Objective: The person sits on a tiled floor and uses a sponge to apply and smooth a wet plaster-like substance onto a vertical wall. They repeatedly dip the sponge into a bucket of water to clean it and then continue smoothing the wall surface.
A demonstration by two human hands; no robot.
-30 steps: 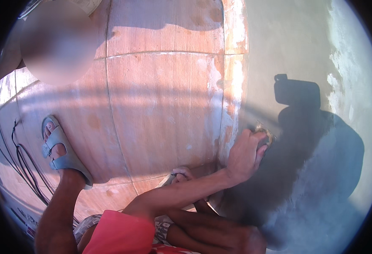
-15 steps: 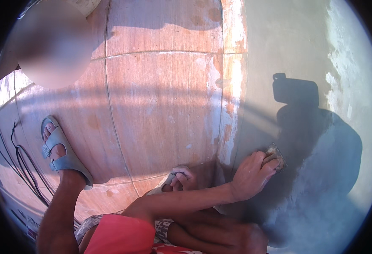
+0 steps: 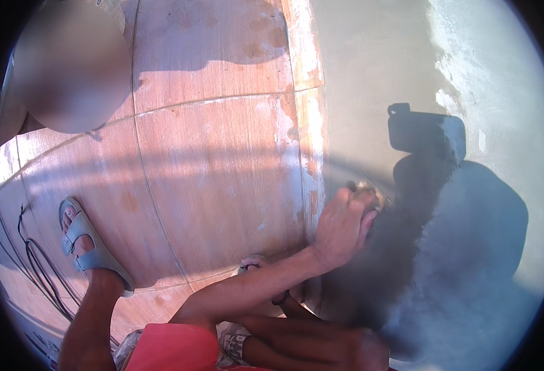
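Observation:
My left hand (image 3: 339, 232) reaches across to the grey, smoothly coated wall (image 3: 365, 74) on the right. Its fingers are closed around a small flat scraper (image 3: 371, 194), stained tan, whose edge lies against the coating. Motion blurs the tool somewhat. Under my left forearm, the wrist of my right hand (image 3: 289, 305) shows a dark band; that forearm hides most of the hand, so its fingers cannot be made out. It is close to my right sandal (image 3: 248, 267). A pale, rough band (image 3: 454, 68) runs along the coated surface.
Wood-patterned floor tiles (image 3: 216, 161) with white smears meet the wall along a narrow skirting strip (image 3: 311, 133). Left, my sandalled foot (image 3: 92, 244) stands beside black cables (image 3: 40, 263). Another person (image 3: 74, 68) is at the upper left. My bent knee (image 3: 365, 349) is near the wall.
The view has shifted slightly. My left hand has moved up and left along the wall with the scraper. My right hand, visible beside the foot before, has slipped mostly behind my left forearm.

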